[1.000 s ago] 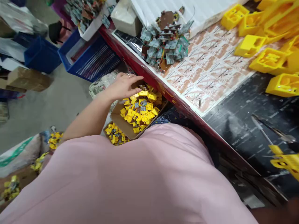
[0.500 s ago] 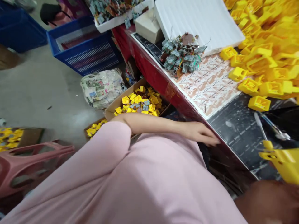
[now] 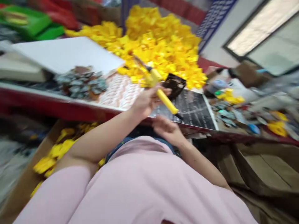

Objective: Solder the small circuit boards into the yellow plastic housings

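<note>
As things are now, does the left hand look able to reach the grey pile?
Probably yes: between the left hand and the grey pile lies the flat patterned sheet, with nothing seen standing on it. But the hand seems occupied with the yellow tool.

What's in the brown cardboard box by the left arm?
Yellow plastic pieces. The bare left arm and pink sleeve hide part of the brown cardboard box, and whatever's under the top pieces can't be seen.

Fairly bright indoor light, pale glare in the dark-framed glass pane (image 3: 252,28), motion blur softening the yellow-handled metal tool (image 3: 167,101) and heaped yellow plastic parts (image 3: 161,49), dim shade beneath the red-edged table (image 3: 196,109), stretched edges
</note>
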`<state>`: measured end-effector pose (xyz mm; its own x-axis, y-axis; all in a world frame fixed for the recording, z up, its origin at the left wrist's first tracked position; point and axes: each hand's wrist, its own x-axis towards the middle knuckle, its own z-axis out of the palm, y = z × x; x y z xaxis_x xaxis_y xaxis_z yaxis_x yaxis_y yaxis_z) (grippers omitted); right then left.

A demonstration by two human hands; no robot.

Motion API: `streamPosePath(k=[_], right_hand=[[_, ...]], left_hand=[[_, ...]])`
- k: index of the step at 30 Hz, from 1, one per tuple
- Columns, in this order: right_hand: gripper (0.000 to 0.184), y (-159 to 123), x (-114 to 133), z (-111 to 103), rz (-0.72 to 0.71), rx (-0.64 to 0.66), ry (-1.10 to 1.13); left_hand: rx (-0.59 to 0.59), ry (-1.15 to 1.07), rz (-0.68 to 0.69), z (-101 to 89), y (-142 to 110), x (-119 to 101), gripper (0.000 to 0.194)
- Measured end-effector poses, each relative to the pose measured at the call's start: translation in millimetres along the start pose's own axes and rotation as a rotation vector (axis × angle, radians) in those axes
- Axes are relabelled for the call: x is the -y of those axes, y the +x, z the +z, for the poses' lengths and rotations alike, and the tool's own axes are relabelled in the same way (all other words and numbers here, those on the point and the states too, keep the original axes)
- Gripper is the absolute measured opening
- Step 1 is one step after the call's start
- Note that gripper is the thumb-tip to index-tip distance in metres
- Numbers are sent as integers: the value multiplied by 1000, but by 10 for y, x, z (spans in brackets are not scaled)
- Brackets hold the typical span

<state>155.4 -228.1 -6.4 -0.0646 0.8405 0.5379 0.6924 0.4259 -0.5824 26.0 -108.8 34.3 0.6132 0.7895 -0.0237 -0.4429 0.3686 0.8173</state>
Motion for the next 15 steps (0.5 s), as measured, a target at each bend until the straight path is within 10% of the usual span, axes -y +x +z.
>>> streamPosePath(k=[5, 9, 12, 15], right_hand=[[11, -98, 268, -1097, -180, -61, -206], [42, 363, 408, -2236, -180, -176, -665], [53, 781, 496, -2898, 131, -61, -1086], [80, 968, 550, -3315, 418, -311, -1085]], left_hand=[[-182, -140, 60, -80, 96, -132, 26], [-170, -148, 59, -99, -46, -111, 25], [-160, -156, 59, -110, -113, -91, 23], [-139, -166, 12, -111, -187, -66, 22]])
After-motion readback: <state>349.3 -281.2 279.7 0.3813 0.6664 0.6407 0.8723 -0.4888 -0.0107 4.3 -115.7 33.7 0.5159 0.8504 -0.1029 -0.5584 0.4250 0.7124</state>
